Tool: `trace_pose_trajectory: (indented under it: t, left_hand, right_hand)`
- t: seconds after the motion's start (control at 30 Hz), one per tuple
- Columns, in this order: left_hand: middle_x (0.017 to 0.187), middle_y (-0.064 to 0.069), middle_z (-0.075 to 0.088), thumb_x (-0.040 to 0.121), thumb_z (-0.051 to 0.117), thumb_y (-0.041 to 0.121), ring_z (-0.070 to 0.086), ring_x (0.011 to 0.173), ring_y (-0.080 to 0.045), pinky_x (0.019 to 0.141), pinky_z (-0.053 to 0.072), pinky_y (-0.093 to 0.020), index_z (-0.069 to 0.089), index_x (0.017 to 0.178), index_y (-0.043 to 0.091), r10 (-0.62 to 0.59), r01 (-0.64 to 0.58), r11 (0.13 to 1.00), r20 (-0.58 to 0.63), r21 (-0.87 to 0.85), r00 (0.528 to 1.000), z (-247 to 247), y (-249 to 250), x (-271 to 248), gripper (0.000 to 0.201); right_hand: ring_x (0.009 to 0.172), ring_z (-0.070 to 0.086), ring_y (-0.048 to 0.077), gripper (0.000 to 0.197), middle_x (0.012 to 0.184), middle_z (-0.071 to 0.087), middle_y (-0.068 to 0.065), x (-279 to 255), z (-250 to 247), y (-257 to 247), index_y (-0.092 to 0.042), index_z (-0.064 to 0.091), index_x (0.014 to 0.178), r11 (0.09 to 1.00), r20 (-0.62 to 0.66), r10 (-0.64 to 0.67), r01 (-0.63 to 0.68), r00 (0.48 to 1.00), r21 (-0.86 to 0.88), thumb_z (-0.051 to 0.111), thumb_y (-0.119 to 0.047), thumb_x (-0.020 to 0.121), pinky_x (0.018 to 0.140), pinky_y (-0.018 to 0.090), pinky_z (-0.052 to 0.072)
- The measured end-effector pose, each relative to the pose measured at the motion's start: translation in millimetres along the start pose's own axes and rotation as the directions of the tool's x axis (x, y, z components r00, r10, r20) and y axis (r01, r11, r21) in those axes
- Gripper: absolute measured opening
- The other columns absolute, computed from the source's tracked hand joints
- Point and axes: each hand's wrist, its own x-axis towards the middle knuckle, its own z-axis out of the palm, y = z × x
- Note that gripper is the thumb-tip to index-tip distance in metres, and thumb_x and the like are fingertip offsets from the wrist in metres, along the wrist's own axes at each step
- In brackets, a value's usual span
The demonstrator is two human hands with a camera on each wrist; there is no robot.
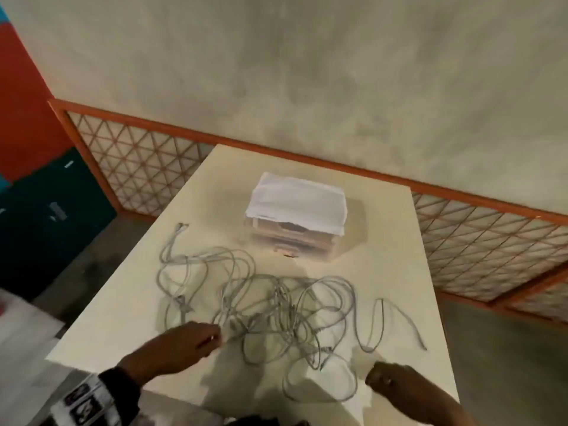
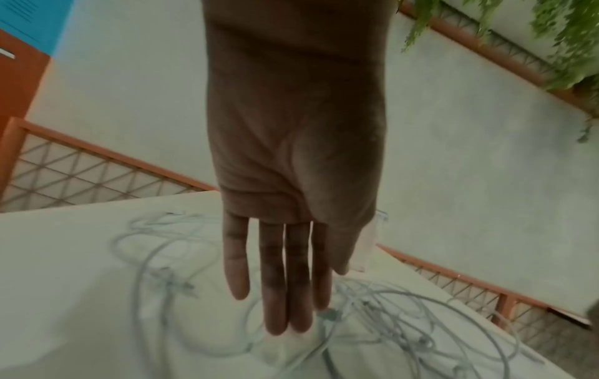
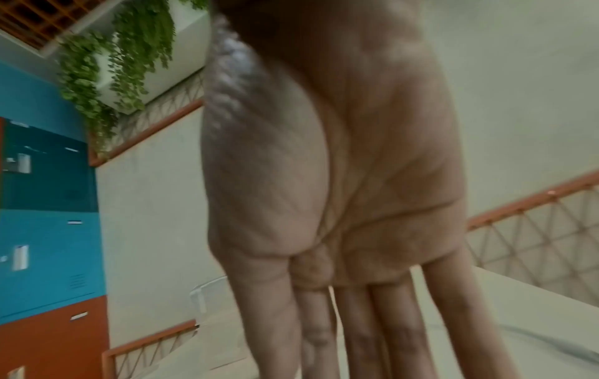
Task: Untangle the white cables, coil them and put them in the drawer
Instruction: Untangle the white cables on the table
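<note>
— While both hands hover low over the table (image 1: 399, 241), where do the white cables (image 1: 276, 312) sit?

— They lie in one loose tangle across the near half of the tabletop, loops crossing each other, with one end trailing off to the far left and another strand curving out to the right.

— And the drawer?

— A small clear drawer unit (image 1: 295, 238) stands beyond the tangle, toward the far side of the table, with a white cloth (image 1: 298, 202) draped over its top. Its drawers look pushed in, though the picture is blurred there.

— What is the left hand (image 1: 187, 342) doing?

— It reaches in at the left edge of the tangle. The left wrist view shows its fingers (image 2: 275, 282) straight and close together, pointing down at the cables, gripping nothing. Whether the tips touch a strand I cannot tell.

— The right hand (image 1: 390, 379)?

— It is near the front right corner of the pile, just beside the nearest loop. From the right wrist view its fingers (image 3: 389, 333) run long and straight, slightly spread, palm bare, nothing held.

— Anything round about?

— An orange railing (image 1: 307, 158) with lattice panels runs behind the table, and lockers (image 1: 46, 210) in teal, blue and orange stand off to the left.
</note>
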Motion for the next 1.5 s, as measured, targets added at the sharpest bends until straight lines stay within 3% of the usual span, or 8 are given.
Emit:
trace_pose_trajectory:
  t: [0.1,0.37,0.63,0.9,1.07,1.2,1.33,1.5]
  left_hand:
    - [0.086,0.006,0.062,0.097,0.039,0.037,0.058,0.078,-0.008,0.073,0.044,-0.029,0.056,0.093,0.022,0.099,-0.097,0.995,-0.075,0.028,0.992,-7,11,27,0.023]
    - [0.097,-0.011,0.054,0.093,0.051,0.016,0.055,0.087,-0.023,0.074,0.043,-0.036,0.057,0.102,0.005,0.250,-0.245,0.968,-0.192,0.052,0.949,18,19,87,0.016]
    - [0.104,-0.012,0.060,0.090,0.049,0.022,0.056,0.097,-0.028,0.075,0.038,-0.031,0.056,0.107,0.009,-0.050,0.039,0.998,-0.236,-0.049,0.970,31,19,130,0.023]
    - [0.096,-0.007,0.063,0.082,0.063,0.024,0.059,0.091,-0.025,0.076,0.046,-0.032,0.057,0.100,0.012,-0.087,0.039,0.979,-0.236,-0.202,0.968,37,11,133,0.023]
    - [0.083,0.005,0.056,0.078,0.066,0.015,0.053,0.080,-0.012,0.076,0.043,-0.028,0.059,0.098,0.015,-0.041,-0.012,0.973,-0.221,-0.232,0.974,34,3,130,0.021]
    - [0.078,0.004,0.057,0.075,0.070,0.014,0.055,0.076,-0.015,0.072,0.044,-0.028,0.055,0.087,0.017,-0.023,-0.002,0.980,-0.127,-0.199,0.992,28,1,132,0.019]
    - [0.092,0.000,0.051,0.071,0.075,0.006,0.051,0.085,-0.016,0.070,0.042,-0.022,0.052,0.109,0.011,0.049,-0.070,0.975,-0.099,-0.213,0.994,7,8,135,0.045]
    - [0.121,0.003,0.052,0.075,0.075,0.015,0.047,0.108,-0.012,0.085,0.042,-0.018,0.048,0.123,0.020,0.249,-0.249,0.895,-0.050,-0.370,0.967,-41,33,122,0.056]
  right_hand:
    - [0.086,0.061,0.013,0.016,0.092,0.067,0.000,28,-22,-29,-0.015,0.063,0.093,0.990,-0.122,-0.072,0.085,0.990,0.110,0.051,-0.024,0.096,0.076,0.025,0.044]
    - [0.083,0.064,0.024,0.017,0.089,0.067,0.007,104,-13,-83,-0.011,0.063,0.093,0.975,-0.362,-0.162,0.206,0.918,0.087,0.053,-0.025,0.094,0.074,0.035,0.048]
    - [0.098,0.056,0.034,0.024,0.099,0.058,0.018,161,1,-119,-0.003,0.065,0.094,0.989,-0.394,-0.121,0.145,0.911,0.032,0.049,-0.021,0.095,0.080,0.036,0.043]
    - [0.099,0.062,0.033,0.030,0.100,0.068,0.015,205,13,-142,-0.005,0.067,0.090,0.993,-0.254,0.100,-0.082,0.962,0.082,0.064,-0.034,0.083,0.072,0.032,0.045]
    - [0.076,0.062,0.024,0.024,0.079,0.067,0.009,196,-26,-146,-0.018,0.051,0.068,0.930,-0.426,0.004,0.152,0.905,0.333,0.065,-0.023,0.087,0.060,0.022,0.038]
    - [0.053,0.060,-0.004,0.025,0.080,0.068,0.014,169,-73,-162,-0.017,0.046,0.071,0.786,-0.584,-0.084,0.414,0.807,0.459,0.062,-0.013,0.090,0.058,0.012,0.045]
    - [0.054,0.062,0.004,0.020,0.071,0.066,0.006,147,-99,-173,-0.013,0.044,0.078,0.668,-0.684,-0.101,0.559,0.722,0.492,0.057,-0.014,0.093,0.055,0.015,0.045]
    - [0.061,0.065,0.016,0.016,0.069,0.067,0.001,137,-92,-179,-0.008,0.051,0.079,0.733,-0.652,-0.168,0.536,0.739,0.419,0.062,-0.013,0.090,0.065,0.026,0.052]
